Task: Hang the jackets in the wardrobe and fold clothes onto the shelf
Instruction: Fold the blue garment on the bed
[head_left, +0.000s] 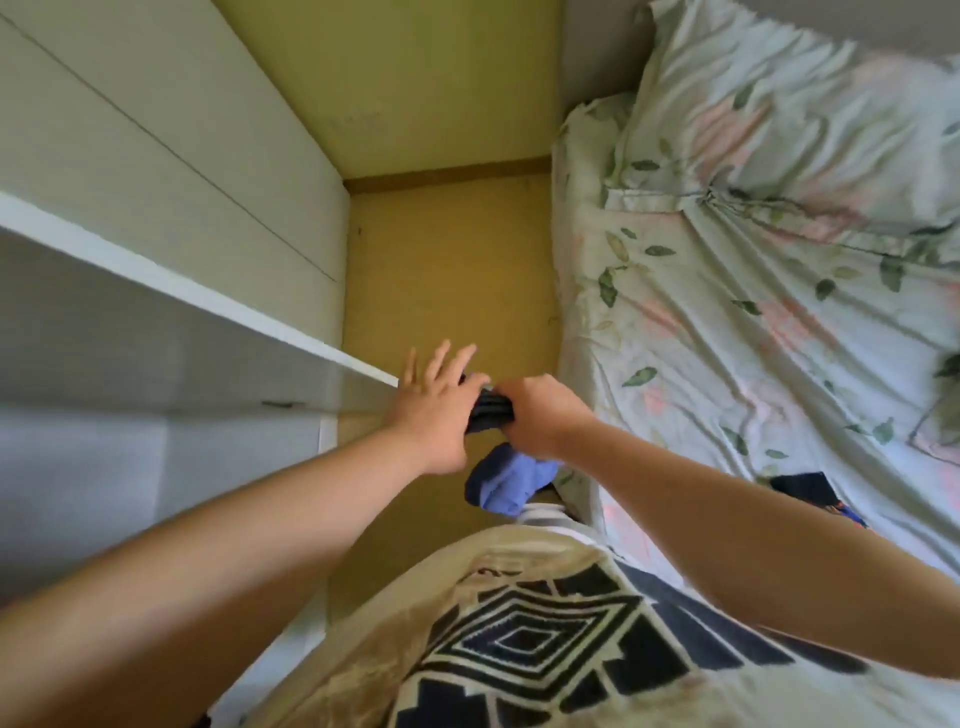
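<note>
A small folded dark garment (489, 413) is held in the air between my two hands, above the yellow floor. My right hand (540, 415) grips its right end with curled fingers. My left hand (434, 402) lies flat against its left side, fingers straight and spread. The white wardrobe (156, 218) stands to the left, and its open door's edge (218, 301) runs toward my left hand. Another dark garment (810, 488) with orange and blue marks lies on the bed behind my right forearm, partly hidden.
The bed (753, 291) with a floral sheet fills the right side, a pillow (789, 119) at its far end. A narrow strip of yellow floor (447, 280) runs between wardrobe and bed. My foot in a blue sock (506, 483) stands below the hands.
</note>
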